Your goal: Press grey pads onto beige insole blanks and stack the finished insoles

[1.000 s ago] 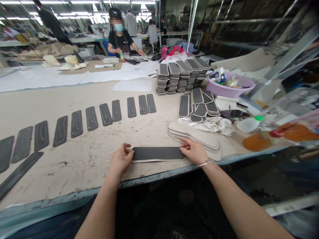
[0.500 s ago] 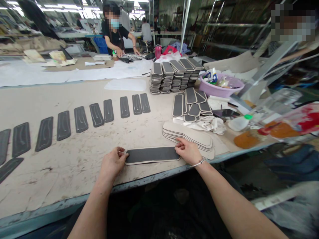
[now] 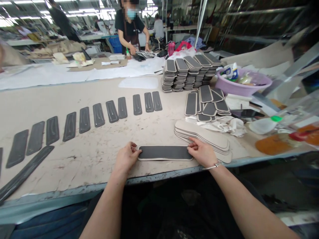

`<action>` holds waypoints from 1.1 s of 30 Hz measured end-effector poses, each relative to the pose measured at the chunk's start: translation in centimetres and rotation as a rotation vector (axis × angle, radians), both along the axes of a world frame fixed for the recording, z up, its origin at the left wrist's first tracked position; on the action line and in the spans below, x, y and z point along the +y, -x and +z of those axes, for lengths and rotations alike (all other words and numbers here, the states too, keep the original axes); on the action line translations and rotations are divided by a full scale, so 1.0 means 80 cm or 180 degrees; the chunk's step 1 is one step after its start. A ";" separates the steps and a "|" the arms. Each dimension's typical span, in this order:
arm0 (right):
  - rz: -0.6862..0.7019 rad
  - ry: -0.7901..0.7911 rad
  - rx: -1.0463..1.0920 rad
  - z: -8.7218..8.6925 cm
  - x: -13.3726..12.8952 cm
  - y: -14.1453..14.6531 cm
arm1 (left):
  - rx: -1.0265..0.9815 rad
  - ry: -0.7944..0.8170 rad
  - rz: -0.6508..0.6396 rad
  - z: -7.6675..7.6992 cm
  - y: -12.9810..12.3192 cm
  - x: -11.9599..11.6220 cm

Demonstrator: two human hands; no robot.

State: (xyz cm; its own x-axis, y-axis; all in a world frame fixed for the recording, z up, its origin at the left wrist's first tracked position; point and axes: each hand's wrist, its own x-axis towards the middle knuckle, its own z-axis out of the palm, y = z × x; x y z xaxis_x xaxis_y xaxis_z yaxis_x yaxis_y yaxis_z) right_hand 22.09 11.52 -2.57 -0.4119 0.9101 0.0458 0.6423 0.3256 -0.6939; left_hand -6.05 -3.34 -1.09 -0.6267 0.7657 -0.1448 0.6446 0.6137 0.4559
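Note:
A long dark panel with a beige border (image 3: 164, 152) lies near the front edge of the table, held at both ends. My left hand (image 3: 127, 156) pinches its left end between thumb and fingers. At the right end, my right hand (image 3: 200, 152) grips the panel with thumb and bent fingers, its forefinger stretched toward the stack of beige pieces (image 3: 201, 132) just behind. Dark strips with a glossy coating, such as this one (image 3: 84, 119), lie in a row across the table to the left. One longer dark strip (image 3: 27, 172) lies slantwise at the lower left.
Tall stacks of bordered panels (image 3: 188, 74) stand at the back right, with a loose pile (image 3: 206, 103) before them. A lilac basin (image 3: 243, 84), a white cloth (image 3: 224, 125) and a green-capped bottle (image 3: 265, 125) lie to the right. A masked co-worker (image 3: 132, 30) handles pieces across the table.
The view has swung left, so everything sits further right in the picture. Both hands keep hold of the panel's ends, and the panel looks slightly flatter and straighter.

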 end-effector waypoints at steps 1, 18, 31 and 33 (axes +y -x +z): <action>0.0023 -0.0022 -0.0013 -0.002 0.001 -0.001 | 0.0027 -0.0057 0.0005 -0.001 0.001 -0.002; 0.0003 0.0254 0.0406 -0.002 0.002 -0.001 | 0.0234 -0.0584 -0.1418 -0.013 0.000 -0.019; 0.0009 -0.0111 0.0171 -0.008 0.008 -0.006 | 0.0796 -0.0451 -0.1569 -0.014 -0.005 -0.018; -0.0022 -0.0409 0.0062 -0.004 0.008 -0.012 | 0.0844 -0.0338 -0.1662 -0.008 -0.008 -0.015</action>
State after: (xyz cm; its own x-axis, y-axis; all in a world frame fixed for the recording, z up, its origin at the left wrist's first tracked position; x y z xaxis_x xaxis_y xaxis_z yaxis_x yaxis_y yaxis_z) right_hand 23.08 12.19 -2.91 -0.4036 0.8990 0.1702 0.6315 0.4083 -0.6592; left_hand -5.40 -4.56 -1.76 -0.1675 0.9841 0.0596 0.9492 0.1446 0.2796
